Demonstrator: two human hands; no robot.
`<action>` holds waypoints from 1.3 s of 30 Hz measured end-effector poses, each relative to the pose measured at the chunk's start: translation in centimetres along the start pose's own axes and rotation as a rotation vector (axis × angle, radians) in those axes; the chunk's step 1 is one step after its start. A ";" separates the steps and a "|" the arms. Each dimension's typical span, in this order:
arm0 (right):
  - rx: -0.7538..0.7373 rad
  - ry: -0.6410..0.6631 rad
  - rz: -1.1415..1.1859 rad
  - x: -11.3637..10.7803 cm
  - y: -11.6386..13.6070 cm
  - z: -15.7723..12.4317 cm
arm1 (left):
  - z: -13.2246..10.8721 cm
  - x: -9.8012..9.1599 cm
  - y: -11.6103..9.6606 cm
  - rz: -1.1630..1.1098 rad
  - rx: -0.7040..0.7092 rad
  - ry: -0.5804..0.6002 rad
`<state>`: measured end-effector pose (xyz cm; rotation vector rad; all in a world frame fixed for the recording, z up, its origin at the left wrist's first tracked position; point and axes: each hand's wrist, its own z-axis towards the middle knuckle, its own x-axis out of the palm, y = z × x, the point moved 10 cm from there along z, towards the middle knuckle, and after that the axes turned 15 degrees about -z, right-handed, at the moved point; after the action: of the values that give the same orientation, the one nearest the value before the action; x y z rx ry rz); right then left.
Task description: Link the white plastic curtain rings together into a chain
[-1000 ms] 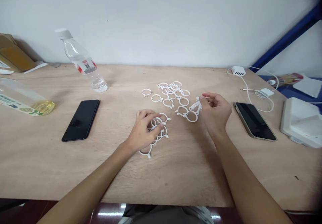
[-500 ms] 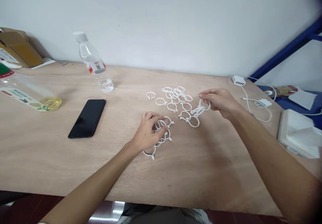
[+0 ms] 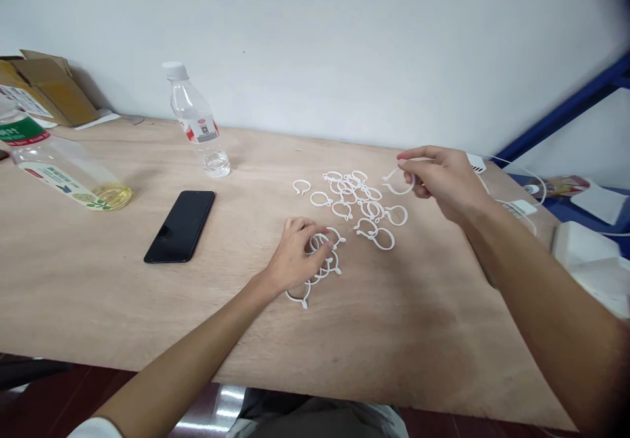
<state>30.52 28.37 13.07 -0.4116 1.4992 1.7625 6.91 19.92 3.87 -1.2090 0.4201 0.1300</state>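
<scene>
White charger (image 3: pixel 477 163) partly behind right hand (image 3: pixel 438 176) | phone (image 3: pixel 180 226), water bottle (image 3: pixel 201 129) leftward

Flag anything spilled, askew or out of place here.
Nothing looks spilled. One white ring lies apart, left of the ring cluster, like a stray; the white-capped bottle appears tilted, perhaps from lens distortion.

The left grip (image 3: pixel 299 254) covers parts of the white rings (image 3: pixel 337 270) beneath it, so their count there cannot be told. The right grip (image 3: pixel 445 178) hides part of the ring (image 3: pixel 401 192) it holds and, just behind, part of a white charger block (image 3: pixel 476 162). Far left of the left grip, the view's edge cuts off the top of a large bottle (image 3: pixel 69 182) and one side of a cardboard box (image 3: pixel 59 90).
</scene>
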 end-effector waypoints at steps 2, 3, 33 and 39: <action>0.107 0.217 0.225 3.1 -0.1 -2.6 | 0.0 -0.2 0.1 -0.009 -0.024 -0.015; 0.134 0.279 0.310 4.4 0.2 -4.1 | 0.0 -0.3 0.1 -0.014 -0.035 -0.017; 0.084 0.502 0.621 11.7 0.6 -12.2 | -0.1 -0.5 0.5 -0.245 -0.098 -0.011; 0.126 0.427 0.524 10.9 0.1 -11.9 | -0.3 -2.0 -1.3 -0.187 0.100 -0.134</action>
<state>20.59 20.92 2.72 -0.3665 2.1620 2.0443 5.38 19.39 5.72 -1.1277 0.1931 0.0285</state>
